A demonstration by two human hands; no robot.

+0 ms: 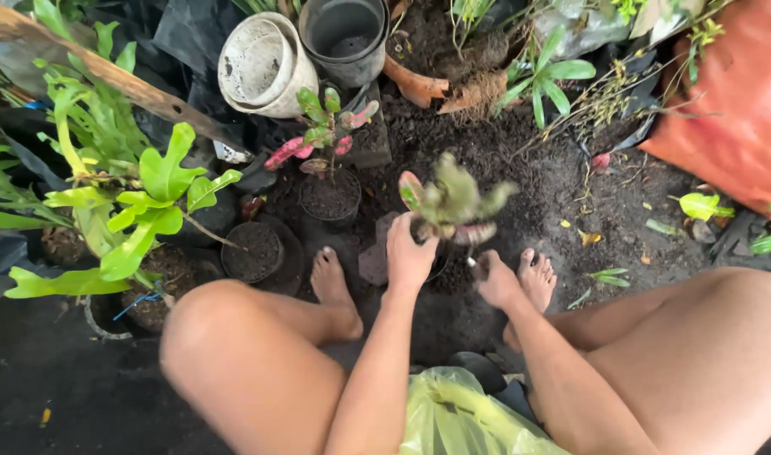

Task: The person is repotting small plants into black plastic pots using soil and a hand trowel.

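The left hand [409, 253] has its grip clamped around the base of a small leafy plant [451, 200], which rises just above the fingers. Just right, the right hand [495, 282] is closed on a thin tool [471, 264], low beside the plant.

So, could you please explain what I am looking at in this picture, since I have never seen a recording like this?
There is no machine here. A camera worn on a person's head looks down at their bare knees, feet and hands as they sit over dark soil. The left hand grips a small plant with green and pink leaves at its base, over a black pot that is mostly hidden. The right hand rests on the soil beside it and seems to hold something small. Nearby stand a similar potted plant, empty pots and a yellow-green plastic bag.
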